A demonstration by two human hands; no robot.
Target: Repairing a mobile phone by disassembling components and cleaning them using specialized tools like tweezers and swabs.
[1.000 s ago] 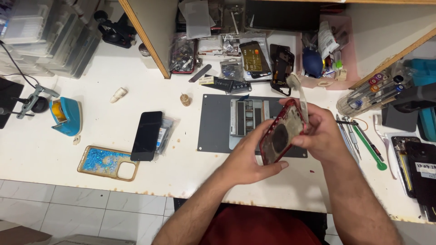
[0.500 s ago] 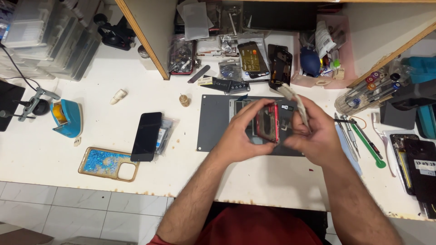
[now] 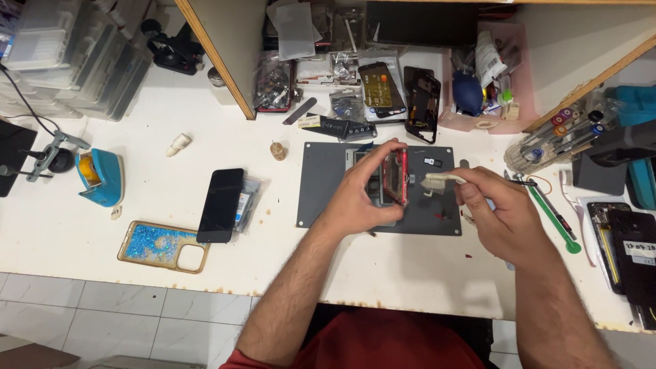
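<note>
Red phone frame (image 3: 395, 179) stands on edge over the grey work mat (image 3: 321, 198), clamped by the left hand (image 3: 362, 195). Right hand (image 3: 502, 215) pinches a white brush (image 3: 441, 181) just beside its right edge; bare mat lies below.

Bright, even overhead light, soft shadows under the shelf, sharp centre, slight wide-angle bending at edges

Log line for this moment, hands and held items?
left hand: holds red phone frame on edge | right hand: holds white brush | over grey mat
</note>
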